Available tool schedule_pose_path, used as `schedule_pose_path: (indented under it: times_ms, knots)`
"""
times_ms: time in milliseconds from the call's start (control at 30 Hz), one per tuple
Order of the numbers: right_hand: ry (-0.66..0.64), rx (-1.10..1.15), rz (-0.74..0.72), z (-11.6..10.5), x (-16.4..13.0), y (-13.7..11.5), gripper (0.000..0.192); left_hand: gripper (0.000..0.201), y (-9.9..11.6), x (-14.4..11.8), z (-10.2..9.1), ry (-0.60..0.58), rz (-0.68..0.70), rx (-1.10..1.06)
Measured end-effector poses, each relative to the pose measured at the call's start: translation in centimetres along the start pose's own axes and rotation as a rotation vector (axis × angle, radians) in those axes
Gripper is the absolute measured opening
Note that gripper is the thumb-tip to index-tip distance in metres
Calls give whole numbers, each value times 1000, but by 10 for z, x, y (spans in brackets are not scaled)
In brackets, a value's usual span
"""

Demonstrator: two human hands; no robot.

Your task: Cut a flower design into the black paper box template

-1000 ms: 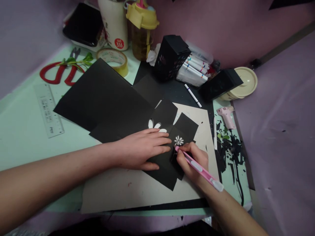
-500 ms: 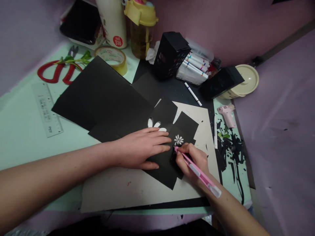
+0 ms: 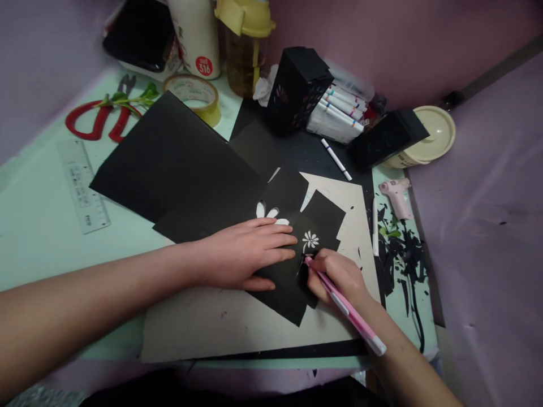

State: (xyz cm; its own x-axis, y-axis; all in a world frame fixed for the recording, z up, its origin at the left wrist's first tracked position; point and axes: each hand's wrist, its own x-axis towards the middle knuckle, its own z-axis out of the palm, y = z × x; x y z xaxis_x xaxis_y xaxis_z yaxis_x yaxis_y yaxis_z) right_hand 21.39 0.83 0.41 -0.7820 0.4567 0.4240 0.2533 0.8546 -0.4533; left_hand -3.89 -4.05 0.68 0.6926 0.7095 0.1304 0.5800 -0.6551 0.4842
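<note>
Left hand (image 3: pixel 244 254) lies flat w/ fingers spread, pinning the black paper (image 3: pixel 284 271) so it doesn't slide, while right hand (image 3: pixel 337 277) at its 3 o'clock pinches a pink craft knife (image 3: pixel 345 308) pen-style, tip just below the flower cutout (image 3: pixel 310 240).

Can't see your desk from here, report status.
Left hand flat on small black paper sheet. Right hand grips pink craft knife, tip beside white flower cutout. Nothing blocking.
</note>
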Motion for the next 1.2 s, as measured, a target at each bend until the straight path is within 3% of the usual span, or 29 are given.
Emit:
schedule_pose_path:
  times_ms: [333, 533, 633, 767, 900, 1000, 1200]
  knots:
    - [-22, 103, 26, -4, 1, -1, 24, 53, 1, 0, -2, -17, -4, 4]
    - [197, 338, 319, -11, 0, -8, 22, 54, 1, 1, -2, -14, 8, 16]
    - [229, 434, 465, -18, 6, -7, 17, 55, 1, 1, -2, -22, 5, 30]
    - [92, 536, 623, -30, 25, 6, 9, 56, 2, 1, -2, -29, 3, 42]
    - [-64, 727, 708, -31, 44, 23, 19, 56, 2, 0, -2, -11, 8, 52]
    - [-106, 762, 716, -25, 50, 30, 17, 56, 2, -1, -1, 14, 19, 55]
    - [-213, 602, 617, -25, 48, 31, 8, 57, 2, -1, -2, 18, 13, 37]
